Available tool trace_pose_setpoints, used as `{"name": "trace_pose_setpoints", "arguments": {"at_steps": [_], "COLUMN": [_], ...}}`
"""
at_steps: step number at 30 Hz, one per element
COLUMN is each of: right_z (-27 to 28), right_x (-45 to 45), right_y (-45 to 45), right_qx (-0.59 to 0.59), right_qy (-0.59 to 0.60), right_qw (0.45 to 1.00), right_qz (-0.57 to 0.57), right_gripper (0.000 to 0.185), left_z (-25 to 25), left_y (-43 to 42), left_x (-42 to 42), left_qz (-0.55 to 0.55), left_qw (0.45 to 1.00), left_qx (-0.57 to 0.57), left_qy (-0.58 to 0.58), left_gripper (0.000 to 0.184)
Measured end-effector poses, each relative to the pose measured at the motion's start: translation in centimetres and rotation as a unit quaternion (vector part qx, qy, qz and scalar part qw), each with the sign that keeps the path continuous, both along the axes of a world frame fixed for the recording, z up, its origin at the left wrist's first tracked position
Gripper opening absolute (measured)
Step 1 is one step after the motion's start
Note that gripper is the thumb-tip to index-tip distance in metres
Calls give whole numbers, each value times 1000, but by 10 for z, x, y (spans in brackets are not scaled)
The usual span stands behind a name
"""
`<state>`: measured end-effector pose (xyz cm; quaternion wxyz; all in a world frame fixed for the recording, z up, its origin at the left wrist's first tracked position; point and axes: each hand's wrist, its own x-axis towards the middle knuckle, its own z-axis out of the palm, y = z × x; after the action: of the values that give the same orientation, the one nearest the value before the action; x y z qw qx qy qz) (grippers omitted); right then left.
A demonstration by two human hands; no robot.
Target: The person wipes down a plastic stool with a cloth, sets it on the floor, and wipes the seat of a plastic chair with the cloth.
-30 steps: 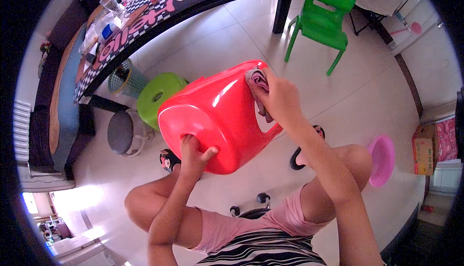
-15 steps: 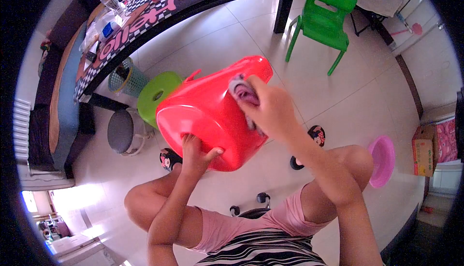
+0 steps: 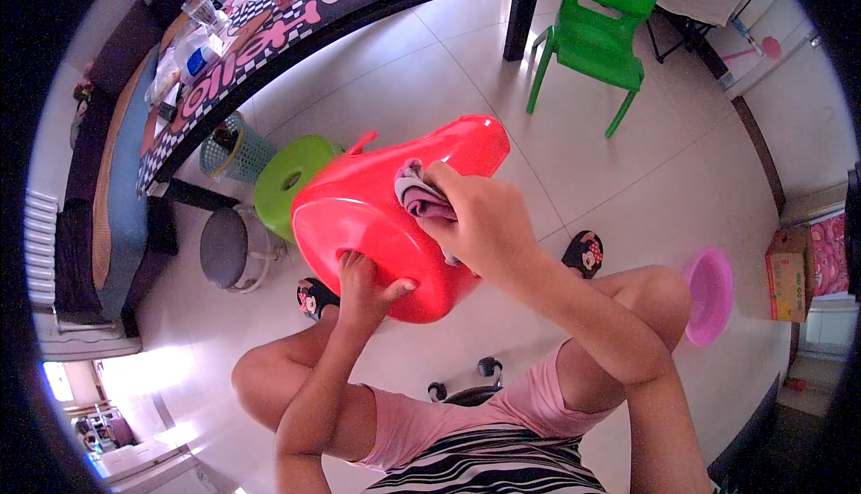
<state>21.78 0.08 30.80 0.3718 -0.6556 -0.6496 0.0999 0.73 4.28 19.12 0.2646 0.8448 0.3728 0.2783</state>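
A glossy red plastic stool point(image 3: 359, 193) is tipped on its side in front of me, its round seat with a centre hole turned toward me. My left hand point(image 3: 366, 289) grips the seat through that hole, fingers hooked inside and thumb on the surface. My right hand point(image 3: 475, 216) is closed on a bunched purple and grey cloth point(image 3: 424, 196), which lies against the side of the stool. The far end of the stool reaches past my right hand.
A green stool point(image 3: 291, 180), a grey round stool point(image 3: 222, 244) and a mesh basket point(image 3: 235, 153) stand left. A black table point(image 3: 359, 17) crosses the back. A green chair point(image 3: 601, 32) is back right; a pink basin point(image 3: 708, 297) and a cardboard box point(image 3: 789, 277) lie right.
My right hand has moved left with the cloth, from the stool's far edge to nearer its seat. The stool has turned slightly; my left hand keeps its hold.
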Motion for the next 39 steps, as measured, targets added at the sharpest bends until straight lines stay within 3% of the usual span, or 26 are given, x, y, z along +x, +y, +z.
{"name": "trace_pose_setpoints", "arguments": {"at_steps": [9, 15, 18, 21, 27, 39], "right_z": [-11, -29, -46, -68, -81, -57], "right_x": [10, 37, 67, 99, 109, 99], "right_y": [4, 6, 12, 19, 26, 33], "right_qx": [-63, -61, -146, -115, -103, -65], "right_qy": [4, -65, -53, -85, -72, 0], "right_qw": [998, 993, 977, 971, 967, 983], "right_qz": [-10, -79, -144, -192, -220, -171], "right_gripper": [29, 35, 41, 41, 41, 40], "left_z": [-5, -5, -23, -29, -21, -17], "left_y": [-3, -10, -10, -12, -9, -5], "left_x": [-6, -10, -17, -23, -25, -28], "left_qz": [-3, 3, 13, 32, 21, 39], "left_qw": [998, 985, 975, 970, 971, 981], "left_qx": [-55, -163, -189, -202, -208, -155], "left_qy": [41, -55, -115, -133, -116, -106], "left_gripper": [88, 90, 91, 91, 93, 94]}}
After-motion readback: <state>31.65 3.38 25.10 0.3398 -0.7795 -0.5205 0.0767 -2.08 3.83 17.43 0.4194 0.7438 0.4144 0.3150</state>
